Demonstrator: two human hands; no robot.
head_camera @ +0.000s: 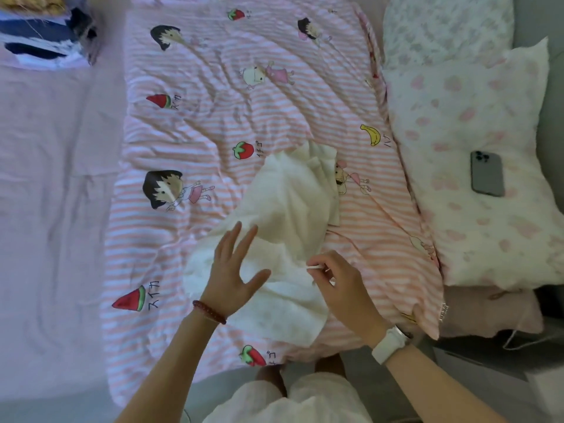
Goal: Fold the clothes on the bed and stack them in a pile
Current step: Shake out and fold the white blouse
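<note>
A white garment [283, 209] lies rumpled on the pink striped quilt [213, 102], running from the middle of the bed toward its near edge. My left hand [233, 270] is spread flat with straight fingers over the garment's near part. My right hand [338, 279] pinches a small white edge of the garment between thumb and fingertips at its right side. A pile of folded clothes [42, 32], dark blue, white and yellow, sits at the far left corner of the bed.
Two floral pillows [476, 123] lie along the right side, with a grey phone [487, 173] on the nearer one. A plain lilac sheet [45, 193] covers the left part of the bed. The bed's near edge runs just in front of my legs.
</note>
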